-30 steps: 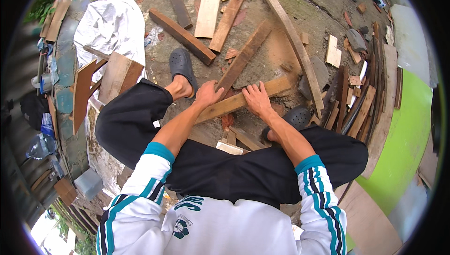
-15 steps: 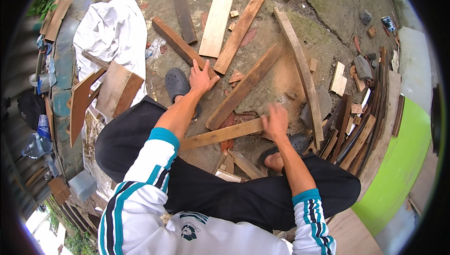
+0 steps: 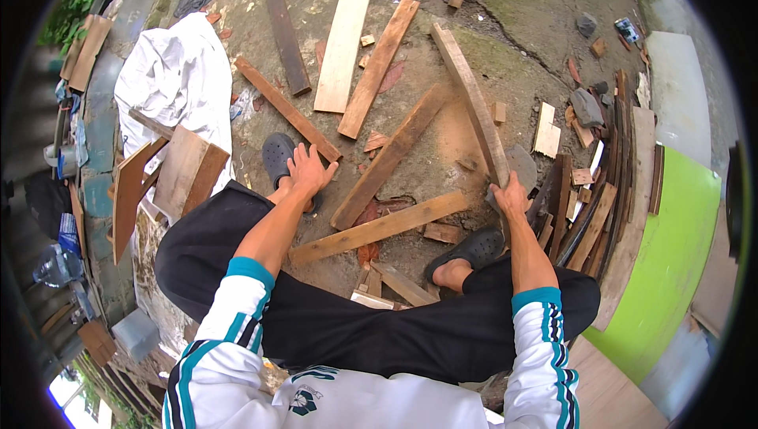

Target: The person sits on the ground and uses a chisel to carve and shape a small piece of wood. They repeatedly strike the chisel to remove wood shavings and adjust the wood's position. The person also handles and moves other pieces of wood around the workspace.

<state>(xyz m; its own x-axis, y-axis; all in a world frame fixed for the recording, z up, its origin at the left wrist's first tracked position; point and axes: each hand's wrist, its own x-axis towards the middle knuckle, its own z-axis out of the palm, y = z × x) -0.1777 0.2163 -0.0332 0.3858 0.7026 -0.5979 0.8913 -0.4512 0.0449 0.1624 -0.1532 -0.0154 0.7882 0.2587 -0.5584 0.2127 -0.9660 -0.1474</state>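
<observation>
My left hand [image 3: 308, 170] hovers over the dark clog [image 3: 277, 157] with its fingers spread and nothing in it. Just beyond its fingertips lies the near end of a narrow brown wooden strip [image 3: 288, 109]. On the other side, my right hand [image 3: 512, 196] is wrapped round the near end of a long grey-brown wooden plank [image 3: 472, 97], which slants away from me. Between my feet rests a shorter wooden plank [image 3: 379, 228], and a darker brown plank [image 3: 391, 154] lies beyond it on the ground.
A pale board [image 3: 346, 42] and a reddish-brown plank [image 3: 379, 70] lie farther ahead. White cloth [image 3: 175, 74] and leaning wood pieces [image 3: 183, 168] are at the left. Stacked wood strips [image 3: 608, 200] and a lime-green panel [image 3: 655, 247] stand at the right.
My right hand has left the short plank between my feet and taken hold of the long plank. My left hand has drawn back from the narrow strip, which now lies flatter.
</observation>
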